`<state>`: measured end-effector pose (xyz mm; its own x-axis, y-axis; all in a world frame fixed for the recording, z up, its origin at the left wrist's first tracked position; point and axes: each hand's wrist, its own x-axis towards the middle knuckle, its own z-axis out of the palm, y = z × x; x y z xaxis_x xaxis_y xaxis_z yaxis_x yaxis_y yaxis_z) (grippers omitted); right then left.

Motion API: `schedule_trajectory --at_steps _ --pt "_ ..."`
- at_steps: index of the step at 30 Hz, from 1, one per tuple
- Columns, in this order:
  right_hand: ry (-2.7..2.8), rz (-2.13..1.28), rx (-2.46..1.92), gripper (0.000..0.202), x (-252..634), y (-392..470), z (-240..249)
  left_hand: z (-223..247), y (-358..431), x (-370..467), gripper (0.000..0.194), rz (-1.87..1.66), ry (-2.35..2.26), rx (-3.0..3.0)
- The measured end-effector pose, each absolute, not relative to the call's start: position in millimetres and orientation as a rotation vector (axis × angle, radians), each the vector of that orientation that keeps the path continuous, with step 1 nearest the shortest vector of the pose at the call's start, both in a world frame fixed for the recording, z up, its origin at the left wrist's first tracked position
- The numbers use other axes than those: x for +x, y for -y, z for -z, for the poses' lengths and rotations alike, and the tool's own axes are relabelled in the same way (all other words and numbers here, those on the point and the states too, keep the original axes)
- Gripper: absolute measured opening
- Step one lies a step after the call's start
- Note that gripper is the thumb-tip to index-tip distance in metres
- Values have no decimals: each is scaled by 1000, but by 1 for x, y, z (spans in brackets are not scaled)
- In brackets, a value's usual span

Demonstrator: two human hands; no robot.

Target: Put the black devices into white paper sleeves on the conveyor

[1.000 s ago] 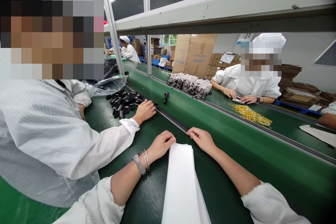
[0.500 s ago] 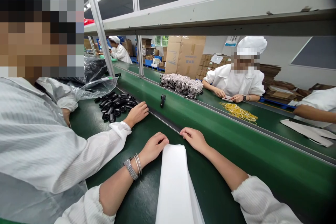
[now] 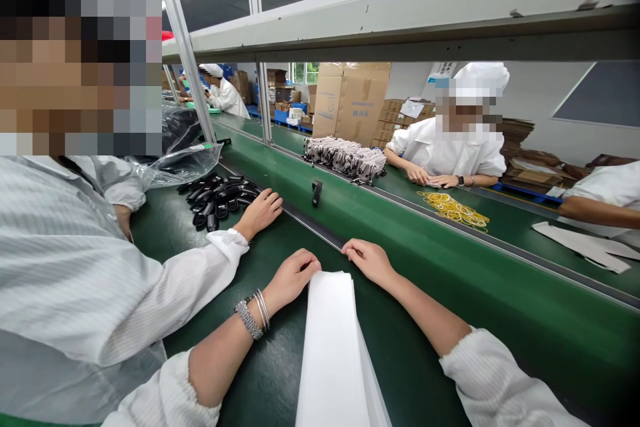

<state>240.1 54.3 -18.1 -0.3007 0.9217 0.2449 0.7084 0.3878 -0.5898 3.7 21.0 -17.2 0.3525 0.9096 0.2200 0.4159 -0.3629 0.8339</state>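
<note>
- The sheets [image 3: 330, 340], a long white stack, lie on the green bench [image 3: 270, 373] between the forearms, running away from the wearer, with the lower layers fanned out to the right.
- The left hand [image 3: 293, 275] is at the stack's far left corner, the thumb and forefinger tips near each other right at that corner; whether they pinch the paper, I cannot tell.
- The rest of the left fingers are bent beside the stack, to its left, and a silver watch [image 3: 249, 319] is on that wrist.
- The right hand [image 3: 369, 260] is beyond the stack's far end and to its right, apart from the paper.
- Its fingers are curled together, with the tips at the rail [image 3: 313, 228] along the belt [image 3: 425, 267]; I cannot tell whether anything is between them.
- A black piece [image 3: 317, 193] stands on the belt, beyond both hands.
- To the left, a co-worker's hand [image 3: 261, 212] rests near the rail, just beside a pile of black parts [image 3: 220, 199].
</note>
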Motion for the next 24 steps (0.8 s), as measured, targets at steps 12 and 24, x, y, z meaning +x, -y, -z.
schedule_trajectory --at_steps 12,24 --pt "2093 -505 -1396 25 240 -54 18 20 -22 4 30 -924 -1145 1943" --pt "2095 -502 -1391 25 240 -55 19 16 -20 4 23 -970 -1134 1907"
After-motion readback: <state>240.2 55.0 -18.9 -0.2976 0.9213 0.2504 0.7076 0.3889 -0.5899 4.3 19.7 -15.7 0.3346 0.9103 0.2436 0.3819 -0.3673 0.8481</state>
